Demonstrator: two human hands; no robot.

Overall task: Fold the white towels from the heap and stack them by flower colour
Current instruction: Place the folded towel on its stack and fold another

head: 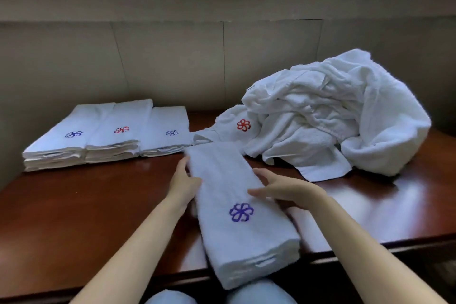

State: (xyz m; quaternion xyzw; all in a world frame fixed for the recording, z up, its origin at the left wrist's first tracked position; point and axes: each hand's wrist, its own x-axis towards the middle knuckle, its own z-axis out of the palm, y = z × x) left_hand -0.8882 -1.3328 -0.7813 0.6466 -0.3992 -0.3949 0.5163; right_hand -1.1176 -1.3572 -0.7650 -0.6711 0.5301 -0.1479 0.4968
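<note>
On the dark red-brown polished wooden table (pixel 86 205), at the far left, three stacks of folded white terry towels sit side by side, touching: the leftmost stack (pixel 56 145) shows a blue flower on top, the middle stack (pixel 116 136) a red flower, the third stack (pixel 167 133) (the lowest of the three) another blue flower. In the near middle lies a long folded white towel with a purple-blue flower (pixel 237 215), its near end hanging past the table edge above the person's light-blue knees (pixel 259 294). The left hand (pixel 183 180) lies along the towel's left edge, fingers straight, touching it. The right hand (pixel 283 190) rests on its right side, fingers loosely spread, not curled round it. At the far right sits the rumpled heap of white towels (pixel 333 116), one red flower (pixel 243 125) showing on its left flank.
</note>
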